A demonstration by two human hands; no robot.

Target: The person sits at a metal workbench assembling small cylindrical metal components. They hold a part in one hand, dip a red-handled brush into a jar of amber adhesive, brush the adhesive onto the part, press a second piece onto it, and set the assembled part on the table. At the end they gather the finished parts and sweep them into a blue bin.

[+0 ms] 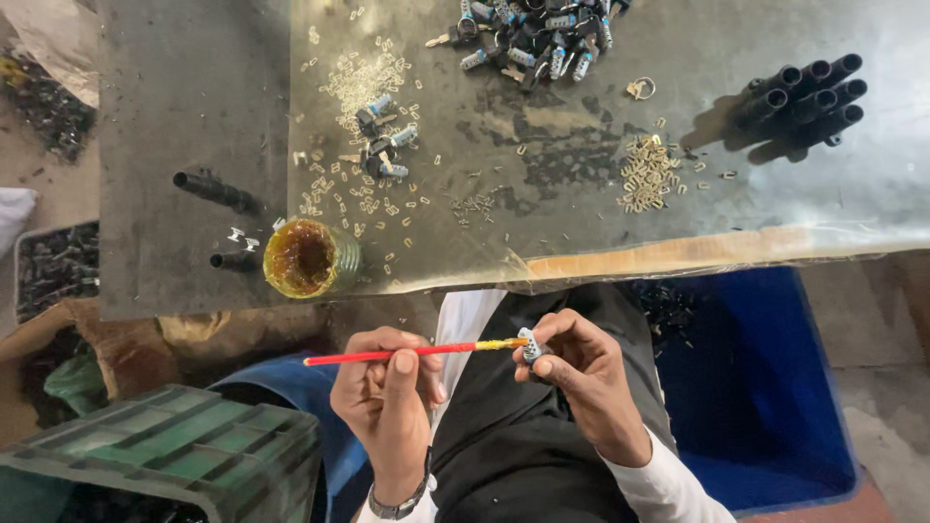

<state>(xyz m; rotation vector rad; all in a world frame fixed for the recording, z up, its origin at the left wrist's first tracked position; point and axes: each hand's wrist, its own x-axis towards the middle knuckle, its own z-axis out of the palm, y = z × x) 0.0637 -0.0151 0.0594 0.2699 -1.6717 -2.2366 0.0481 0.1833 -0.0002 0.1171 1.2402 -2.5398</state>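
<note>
My left hand (387, 402), with a wristwatch, holds a thin red-handled brush (378, 356) level over my lap. Its yellowish, greasy tip touches a small silver lock cylinder (529, 346). My right hand (586, 378) pinches that cylinder between thumb and fingers. Both hands hover just below the front edge of the metal-topped table (678, 223). An open jar of amber grease (302, 258) stands on the table edge, above and left of my left hand.
On the table lie a heap of lock cylinders (533, 39), a smaller cluster (383, 140), scattered brass pins (647, 172) and a bundle of black tubes (804, 97). A blue bin (765, 387) sits to my right and a green crate (165, 455) to my left.
</note>
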